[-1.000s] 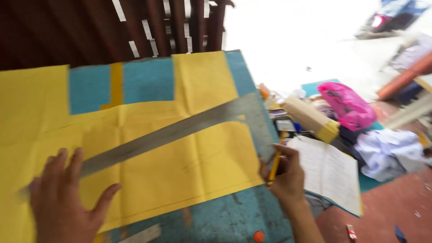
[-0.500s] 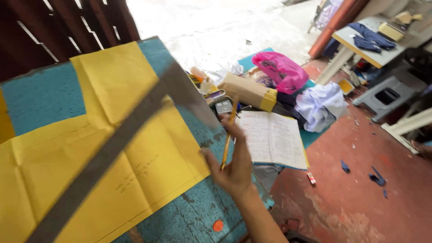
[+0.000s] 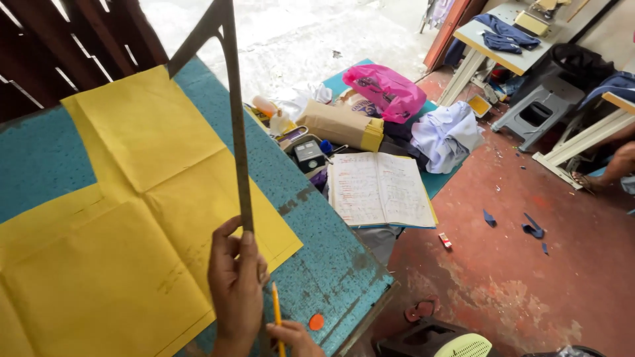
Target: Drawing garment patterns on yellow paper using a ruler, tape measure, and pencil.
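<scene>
The metal L-square (image 3: 237, 125), which lay flat across the yellow paper (image 3: 132, 218) a second ago, now stands lifted, its long arm running from 6 o'clock up to 12 o'clock with the corner at the top. The left hand (image 3: 235, 291), earlier spread flat on the paper, now grips the ruler's lower end. The right hand (image 3: 294, 337) with the yellow pencil (image 3: 276, 320) sits just beside it at 6 o'clock, no longer out at the table's right edge.

Above the fingers (image 3: 246, 248), a dull, worn metal square (image 3: 237, 125); beside them, matt creased yellow paper (image 3: 132, 218) on a rough, speckled teal table (image 3: 331, 264).
</scene>
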